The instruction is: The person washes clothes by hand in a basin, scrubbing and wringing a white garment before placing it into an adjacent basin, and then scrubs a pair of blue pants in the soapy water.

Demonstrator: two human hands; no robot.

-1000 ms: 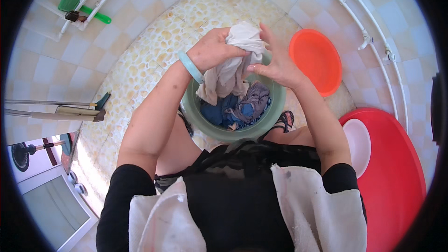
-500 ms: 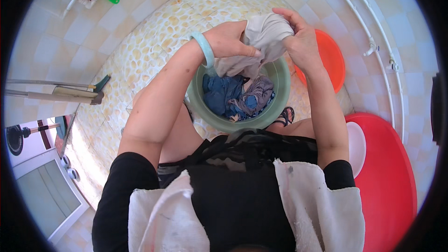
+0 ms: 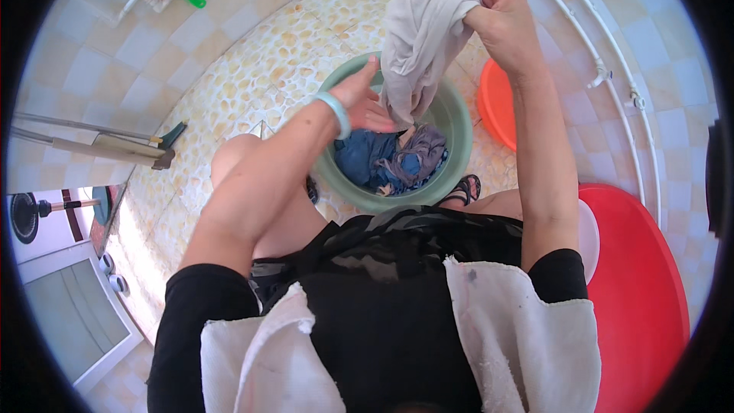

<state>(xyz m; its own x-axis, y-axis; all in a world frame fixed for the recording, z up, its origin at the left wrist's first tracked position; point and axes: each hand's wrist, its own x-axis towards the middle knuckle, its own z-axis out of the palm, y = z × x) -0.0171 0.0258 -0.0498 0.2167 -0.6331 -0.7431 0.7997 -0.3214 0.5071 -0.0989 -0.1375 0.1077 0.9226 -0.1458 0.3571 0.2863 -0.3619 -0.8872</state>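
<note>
Pale cloth point(image 3: 428, 27), one, lifted: gripped in the fingers of our right hand point(image 3: 508, 27), over the green basin point(image 3: 462, 141); our left hand point(image 3: 359, 98), fingers spread, beside it. Unlifted, inside: blue clothes point(image 3: 358, 154), grey cloth point(image 3: 425, 147).

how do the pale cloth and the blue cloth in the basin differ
Colour: the pale cloth is off-white, the blue cloth dark blue.
Pose: the pale cloth hangs lengthwise from the right hand, while the blue cloth lies bunched.
Place: the pale cloth is mostly above the green basin, the blue cloth inside it.
Both are creased.
</note>
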